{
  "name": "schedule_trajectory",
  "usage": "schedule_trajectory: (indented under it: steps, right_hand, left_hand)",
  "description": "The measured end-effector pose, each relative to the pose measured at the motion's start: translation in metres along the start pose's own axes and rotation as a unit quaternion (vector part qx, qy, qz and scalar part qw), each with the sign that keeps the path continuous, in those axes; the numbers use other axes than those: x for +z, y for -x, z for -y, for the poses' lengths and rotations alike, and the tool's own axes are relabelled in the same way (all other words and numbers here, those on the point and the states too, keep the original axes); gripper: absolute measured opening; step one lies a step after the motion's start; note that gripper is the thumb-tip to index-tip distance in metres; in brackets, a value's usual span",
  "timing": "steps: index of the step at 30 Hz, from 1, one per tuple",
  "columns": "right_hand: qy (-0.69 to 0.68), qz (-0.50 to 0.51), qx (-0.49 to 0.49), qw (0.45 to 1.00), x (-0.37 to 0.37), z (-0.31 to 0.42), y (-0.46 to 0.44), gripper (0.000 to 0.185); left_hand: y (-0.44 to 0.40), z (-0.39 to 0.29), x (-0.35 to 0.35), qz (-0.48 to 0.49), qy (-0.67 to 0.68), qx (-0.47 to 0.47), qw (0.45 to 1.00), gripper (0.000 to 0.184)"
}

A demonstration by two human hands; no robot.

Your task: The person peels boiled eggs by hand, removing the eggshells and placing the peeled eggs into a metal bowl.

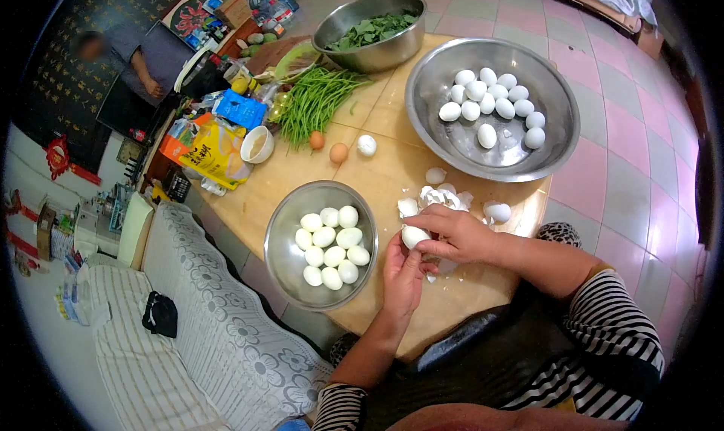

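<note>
Left hand and right hand: grip closed on one egg, held above the bench toward its near edge. Eggshell fragments lie just beyond; a steel bowl stands by the left edge.

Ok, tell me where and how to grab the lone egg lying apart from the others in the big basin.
Pinch the lone egg lightly by its rounded sides, coming from above on your side: bare metal shows around it, the other eggs lie mostly beyond it, and the basin's raised wall would likely hinder a low reach.
</note>
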State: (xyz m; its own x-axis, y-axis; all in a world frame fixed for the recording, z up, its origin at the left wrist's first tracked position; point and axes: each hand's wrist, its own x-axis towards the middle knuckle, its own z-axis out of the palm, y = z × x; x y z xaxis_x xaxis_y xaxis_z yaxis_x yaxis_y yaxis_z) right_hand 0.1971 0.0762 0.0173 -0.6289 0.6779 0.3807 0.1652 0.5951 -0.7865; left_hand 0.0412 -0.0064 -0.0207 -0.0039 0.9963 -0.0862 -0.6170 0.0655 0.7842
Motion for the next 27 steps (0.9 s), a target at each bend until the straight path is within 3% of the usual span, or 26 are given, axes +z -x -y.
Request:
schedule_trajectory:
  steps: [3, 5, 11, 21, 23, 27]
  right_hand:
    - [0.015, 0.005, -0.016, 1.000, 0.002, -0.001, 0.001, 0.039]
    - [0.015, 0.001, -0.024, 1.000, 0.003, -0.002, 0.002, 0.038]
    - [0.001, 0.029, -0.024, 0.999, 0.003, -0.001, 0.003, 0.034]
    - [0.000, -0.028, -0.010, 1.000, 0.009, -0.006, 0.000, 0.025]
    - [-0.004, -0.038, 0.021, 0.999, 0.013, -0.011, 0.002, 0.023]
    - [0.026, -0.080, 0.046, 0.995, 0.014, -0.012, 0.001, 0.021]
  left_hand:
    - [0.000, 0.004, -0.001, -0.007, 0.031, -0.017, 0.999, 0.044]
    - [0.000, 0.010, -0.004, -0.001, -0.054, 0.028, 0.998, 0.044]
    - [0.001, 0.011, 0.000, -0.045, -0.076, 0.045, 0.995, 0.040]
    - [-0.001, 0.001, 0.006, -0.054, -0.032, 0.028, 0.998, 0.037]
    - [-0.002, -0.006, 0.010, -0.062, -0.091, 0.003, 0.994, 0.037]
    - [-0.003, 0.002, 0.003, -0.049, -0.063, 0.023, 0.997, 0.038]
